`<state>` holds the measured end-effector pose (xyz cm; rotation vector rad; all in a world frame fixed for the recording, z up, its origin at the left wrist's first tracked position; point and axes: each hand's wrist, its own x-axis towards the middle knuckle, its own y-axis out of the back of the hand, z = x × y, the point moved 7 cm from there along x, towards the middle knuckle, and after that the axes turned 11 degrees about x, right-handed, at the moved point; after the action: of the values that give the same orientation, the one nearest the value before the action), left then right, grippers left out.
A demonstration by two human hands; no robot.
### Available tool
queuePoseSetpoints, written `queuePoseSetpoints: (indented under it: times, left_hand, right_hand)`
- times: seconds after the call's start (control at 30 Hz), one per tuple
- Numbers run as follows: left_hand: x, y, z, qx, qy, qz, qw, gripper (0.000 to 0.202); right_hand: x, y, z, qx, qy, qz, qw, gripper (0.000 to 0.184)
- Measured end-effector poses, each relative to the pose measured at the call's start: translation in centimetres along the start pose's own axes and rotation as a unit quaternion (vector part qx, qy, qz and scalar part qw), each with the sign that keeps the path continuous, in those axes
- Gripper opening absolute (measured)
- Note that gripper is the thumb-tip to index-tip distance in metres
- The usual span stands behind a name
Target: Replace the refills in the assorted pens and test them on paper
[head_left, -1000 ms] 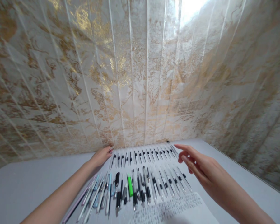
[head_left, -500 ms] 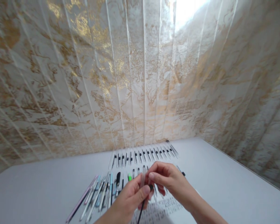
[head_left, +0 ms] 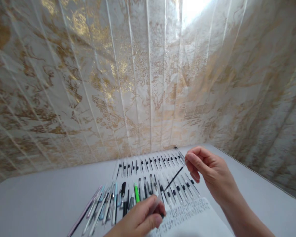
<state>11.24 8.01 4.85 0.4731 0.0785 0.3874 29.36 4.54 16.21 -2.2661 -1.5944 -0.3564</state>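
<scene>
My right hand (head_left: 208, 171) is raised above the rows of pens, its fingers pinched on one end of a thin black pen refill (head_left: 174, 178) that slants down to the left. My left hand (head_left: 141, 220) is low at the bottom middle, thumb and fingers closed on a clear pen barrel (head_left: 156, 203). Refill and barrel are apart. Below them lie a far row of clear pens (head_left: 150, 163), a nearer row of clear pens (head_left: 177, 189) and a bunch of mixed pens (head_left: 108, 205) with one green pen (head_left: 136, 193).
A white sheet of paper with lines of writing (head_left: 187, 215) lies at the near edge of the grey table (head_left: 39, 194). A wall with a marbled gold and white covering (head_left: 138, 82) stands right behind the table and along its right side.
My hands, together on one pen half a second ago, have drawn apart: the right went up and right with the black refill, the left dropped toward me with the clear barrel.
</scene>
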Motion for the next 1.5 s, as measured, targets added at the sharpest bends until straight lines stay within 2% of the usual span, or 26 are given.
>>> queuePoseSetpoints:
  times: [0.23,0.4,0.47,0.57,0.67,0.8,0.9,1.0,1.2,1.33,1.43,1.5]
  left_hand:
    - [-0.1,-0.1,0.4,-0.024,0.001,-0.001,1.0,0.046]
    - [0.0,-0.2,0.0,-0.171,0.0,0.021,0.985,0.047]
    - [0.1,0.0,-0.3,-0.235,-0.003,0.041,0.971,0.047]
    - [0.3,0.5,-0.7,-0.296,0.005,0.085,0.951,0.048]
    - [0.1,0.6,-0.6,-0.316,0.025,0.115,0.941,0.05]
    - [-0.5,0.8,-0.1,-0.295,0.035,0.139,0.945,0.052]
    - [-0.6,1.1,0.5,-0.23,0.038,0.125,0.964,0.052]
    - [-0.7,1.3,0.7,-0.162,0.049,0.107,0.98,0.05]
    - [-0.7,0.8,0.9,-0.126,0.057,0.072,0.988,0.044]
    - [-0.8,0.8,1.3,-0.097,0.075,0.057,0.991,0.033]
    - [-1.0,1.1,1.9,-0.039,0.085,0.045,0.995,0.02]
    - [-1.1,1.3,2.4,0.017,0.079,0.045,0.996,0.017]
  right_hand:
    - [-0.8,-2.5,1.5,-0.001,-0.057,-0.053,0.997,0.034]
    - [-2.2,-5.2,3.2,-0.053,-0.138,-0.181,0.972,0.022]
    - [-2.9,-6.2,3.6,-0.097,-0.138,-0.227,0.959,0.014]
    - [-3.7,-7.2,4.2,-0.158,-0.12,-0.252,0.947,0.018]
    - [-4.3,-8.0,4.4,-0.206,-0.088,-0.264,0.938,0.02]
    - [-4.3,-8.2,3.3,-0.19,-0.059,-0.263,0.944,0.013]
    - [-3.6,-7.1,2.3,-0.131,-0.061,-0.23,0.962,0.003]
    - [-3.0,-6.1,2.3,-0.118,-0.071,-0.208,0.968,0.006]
    - [-3.4,-6.5,2.8,-0.185,-0.041,-0.235,0.953,0.013]
    - [-3.6,-6.9,2.8,-0.189,-0.055,-0.259,0.945,0.018]
    - [-3.7,-6.8,3.1,-0.227,-0.073,-0.274,0.932,0.019]
    - [-3.8,-6.9,3.6,-0.265,-0.086,-0.285,0.917,0.011]
